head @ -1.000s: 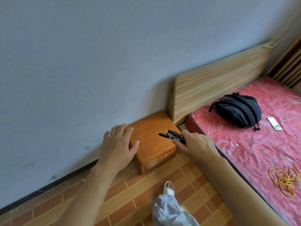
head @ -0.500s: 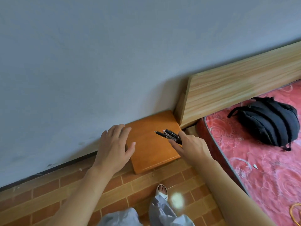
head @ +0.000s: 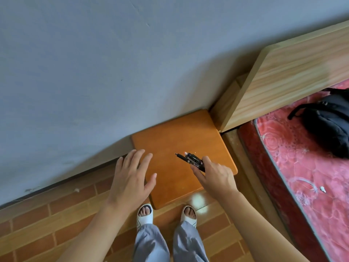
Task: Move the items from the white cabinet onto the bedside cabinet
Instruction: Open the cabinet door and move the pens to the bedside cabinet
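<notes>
bedside cabinet: centre frame, glossy orange wood, flat square top with rounded corners, against grey wall
pens: thin black bundle, tips pointing upper left, over cabinet's right half
right hand: fingers closed round the pens' lower ends
left hand: flat, fingers spread, holding nothing, over cabinet's left edge
floor: brick-pattern tile
backpack: black, on red mattress, right

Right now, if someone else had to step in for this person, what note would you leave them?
Right hand: closed on a bundle of black pens, held over the orange bedside cabinet.
Left hand: open, empty, spread over the cabinet's left edge.
Done: pens brought to the cabinet.
Left: set them on the bare top and let go. The white cabinet is out of view, so check there for more.
</notes>
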`<state>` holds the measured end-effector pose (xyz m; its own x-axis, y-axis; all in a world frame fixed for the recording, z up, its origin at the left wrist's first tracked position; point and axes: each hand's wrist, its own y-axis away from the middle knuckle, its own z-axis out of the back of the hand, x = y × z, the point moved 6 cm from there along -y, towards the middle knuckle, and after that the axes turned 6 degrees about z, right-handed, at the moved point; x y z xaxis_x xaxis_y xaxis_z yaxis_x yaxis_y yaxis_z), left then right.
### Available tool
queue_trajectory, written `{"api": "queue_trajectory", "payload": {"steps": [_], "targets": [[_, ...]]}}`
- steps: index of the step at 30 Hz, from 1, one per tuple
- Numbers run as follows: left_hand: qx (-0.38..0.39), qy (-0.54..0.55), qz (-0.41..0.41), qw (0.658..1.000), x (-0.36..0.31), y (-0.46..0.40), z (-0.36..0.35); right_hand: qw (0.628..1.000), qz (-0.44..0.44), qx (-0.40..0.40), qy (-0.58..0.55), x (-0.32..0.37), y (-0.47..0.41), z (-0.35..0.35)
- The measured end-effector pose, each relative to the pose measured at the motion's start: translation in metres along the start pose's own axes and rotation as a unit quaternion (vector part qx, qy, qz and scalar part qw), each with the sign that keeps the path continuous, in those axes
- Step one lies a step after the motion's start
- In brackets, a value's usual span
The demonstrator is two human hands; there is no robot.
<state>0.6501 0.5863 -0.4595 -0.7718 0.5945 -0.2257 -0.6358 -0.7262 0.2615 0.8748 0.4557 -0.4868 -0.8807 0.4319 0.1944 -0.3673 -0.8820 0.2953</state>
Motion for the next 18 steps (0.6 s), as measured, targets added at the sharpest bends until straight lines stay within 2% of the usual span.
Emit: {"api": "queue_trajectory", "payload": {"steps": [10,18], "targets": [[0.063,0.002,-0.025,0.998,0.027,-0.068,-0.138,0.993,-0.114,-0.008,-0.013,-0.033,-0.082,-0.139],[0.070,0.011,-0.054,0.996,0.007,-0.122,-0.206,0.976,-0.210,-0.049,-0.035,-0.085,-0.113,-0.187]]}}
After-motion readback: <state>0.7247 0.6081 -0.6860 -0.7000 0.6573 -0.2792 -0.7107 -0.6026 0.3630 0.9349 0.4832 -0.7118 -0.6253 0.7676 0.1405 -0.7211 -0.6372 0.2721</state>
